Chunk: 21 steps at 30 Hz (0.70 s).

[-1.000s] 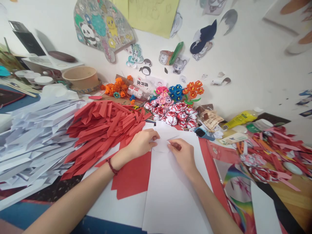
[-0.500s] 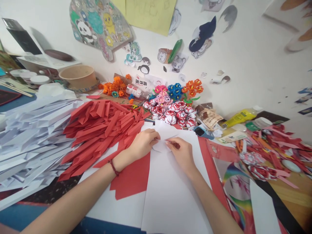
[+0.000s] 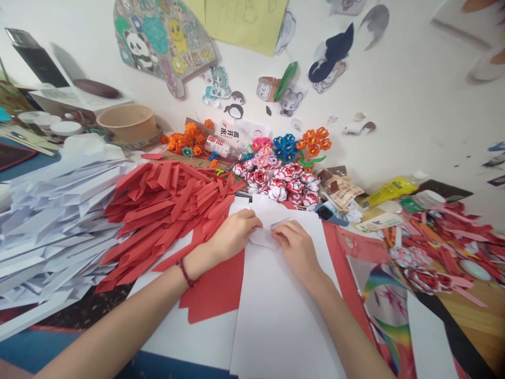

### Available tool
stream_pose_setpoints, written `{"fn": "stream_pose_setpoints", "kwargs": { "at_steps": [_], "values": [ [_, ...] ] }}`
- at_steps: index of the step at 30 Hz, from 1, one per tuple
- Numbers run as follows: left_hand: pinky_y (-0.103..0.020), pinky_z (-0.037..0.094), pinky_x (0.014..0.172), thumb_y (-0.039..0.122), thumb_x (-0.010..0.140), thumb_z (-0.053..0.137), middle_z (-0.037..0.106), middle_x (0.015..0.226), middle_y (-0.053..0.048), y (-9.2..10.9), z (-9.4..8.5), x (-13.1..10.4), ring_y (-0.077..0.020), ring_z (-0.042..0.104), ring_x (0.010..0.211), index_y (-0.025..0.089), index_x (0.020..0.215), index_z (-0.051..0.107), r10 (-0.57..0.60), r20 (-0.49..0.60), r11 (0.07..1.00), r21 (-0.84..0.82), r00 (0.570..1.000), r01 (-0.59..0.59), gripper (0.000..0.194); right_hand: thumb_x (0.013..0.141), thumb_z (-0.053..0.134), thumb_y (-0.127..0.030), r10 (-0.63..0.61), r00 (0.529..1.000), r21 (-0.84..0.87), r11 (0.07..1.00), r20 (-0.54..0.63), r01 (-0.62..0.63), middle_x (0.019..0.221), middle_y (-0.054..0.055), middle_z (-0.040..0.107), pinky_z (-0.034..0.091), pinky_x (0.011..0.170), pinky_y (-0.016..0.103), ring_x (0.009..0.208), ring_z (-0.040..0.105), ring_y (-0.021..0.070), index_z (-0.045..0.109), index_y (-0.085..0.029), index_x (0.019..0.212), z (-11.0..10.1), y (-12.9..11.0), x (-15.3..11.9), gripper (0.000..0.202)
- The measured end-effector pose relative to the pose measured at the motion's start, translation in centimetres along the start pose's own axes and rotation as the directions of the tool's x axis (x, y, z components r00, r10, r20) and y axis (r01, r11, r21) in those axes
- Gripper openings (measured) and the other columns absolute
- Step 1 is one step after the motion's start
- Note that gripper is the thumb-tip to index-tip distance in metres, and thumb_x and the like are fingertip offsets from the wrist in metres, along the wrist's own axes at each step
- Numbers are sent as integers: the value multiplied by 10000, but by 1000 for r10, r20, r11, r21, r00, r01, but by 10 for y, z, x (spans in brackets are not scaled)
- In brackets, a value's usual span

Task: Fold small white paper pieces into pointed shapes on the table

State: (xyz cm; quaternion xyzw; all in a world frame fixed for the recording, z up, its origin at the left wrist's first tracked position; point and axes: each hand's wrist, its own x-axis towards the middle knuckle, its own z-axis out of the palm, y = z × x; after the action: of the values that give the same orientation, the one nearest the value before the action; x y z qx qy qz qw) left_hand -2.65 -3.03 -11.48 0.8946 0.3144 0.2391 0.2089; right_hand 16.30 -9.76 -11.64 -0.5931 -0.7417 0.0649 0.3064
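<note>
Left hand: the left hand (image 3: 236,234), a braided dark-red bracelet (image 3: 184,272) at its wrist, pinches the left side of a small white paper piece (image 3: 263,238).
Right hand: the right hand (image 3: 296,246) pinches the opposite side, its fingertips close to the left's but apart.
White paper piece: held above the far part of a stack of white sheets (image 3: 284,310); fingers cover its edges, and white against white makes its folds and full outline hard to read.
Forearms: both run out of view at the bottom edge.
Folded strips: a white heap (image 3: 59,226), cut off by the left edge, lies beside a red heap (image 3: 165,205); overlapping strips hide those beneath.
Red sheet: red paper (image 3: 221,295) lies partly under the left forearm, its far portion hidden.
Paper flowers: red-and-white blooms (image 3: 278,184) crowd beyond the stack, half-screening the items behind.
Table: mostly covered; blue (image 3: 169,360) shows at the lower left, wood grain (image 3: 475,316) at the right.
Right side: a yellow bottle (image 3: 390,192) lies on its side near tangled red and pink strips (image 3: 465,231), too jumbled to separate.
Wall: pale wall (image 3: 418,100) with animal cutouts; a yellow sheet (image 3: 244,23) is cropped at the top, its markings faint.
</note>
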Motion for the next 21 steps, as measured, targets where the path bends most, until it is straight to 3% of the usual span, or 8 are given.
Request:
{"fn": "stream_pose_setpoints", "kwargs": {
  "at_steps": [6, 13, 16, 21],
  "values": [
    [-266, 426, 781, 63, 887, 398, 603, 952, -47, 1, -2, -2, -174, 506, 932, 225, 1054, 649, 127, 16, 987, 97, 992, -128, 342, 903, 402, -72, -179, 983, -215, 959, 50, 186, 917, 72, 630, 403, 791, 313, 890, 528, 189, 650, -174, 984, -4, -5, -3, 280],
    [-271, 414, 766, 37, 881, 408, 581, 920, -53, -3, 5, -3, -171, 481, 902, 190, 1007, 648, 255, -34, 956, 159, 966, -247, 311, 930, 414, -119, -297, 955, -317, 904, 15, 286, 676, 38, 523, 355, 631, 284, 688, 460, 155, 653, -151, 775, -1, -5, -4, 287],
    [-272, 405, 725, 62, 893, 418, 555, 848, -47, -3, 5, -3, -171, 472, 849, 190, 969, 651, 237, -41, 955, 195, 971, -225, 277, 928, 426, -117, -305, 952, -342, 892, 25, 295, 681, 36, 513, 348, 626, 282, 685, 454, 151, 655, -143, 788, -1, -4, -4, 270],
    [-282, 383, 665, 136, 924, 420, 517, 779, -39, -1, -2, -2, -175, 452, 790, 180, 948, 639, 254, 63, 924, 280, 965, -261, 224, 928, 437, -121, -339, 936, -420, 838, 98, 348, 670, 29, 492, 324, 615, 289, 669, 434, 146, 632, -142, 744, -4, -9, -4, 269]
  ]
}}
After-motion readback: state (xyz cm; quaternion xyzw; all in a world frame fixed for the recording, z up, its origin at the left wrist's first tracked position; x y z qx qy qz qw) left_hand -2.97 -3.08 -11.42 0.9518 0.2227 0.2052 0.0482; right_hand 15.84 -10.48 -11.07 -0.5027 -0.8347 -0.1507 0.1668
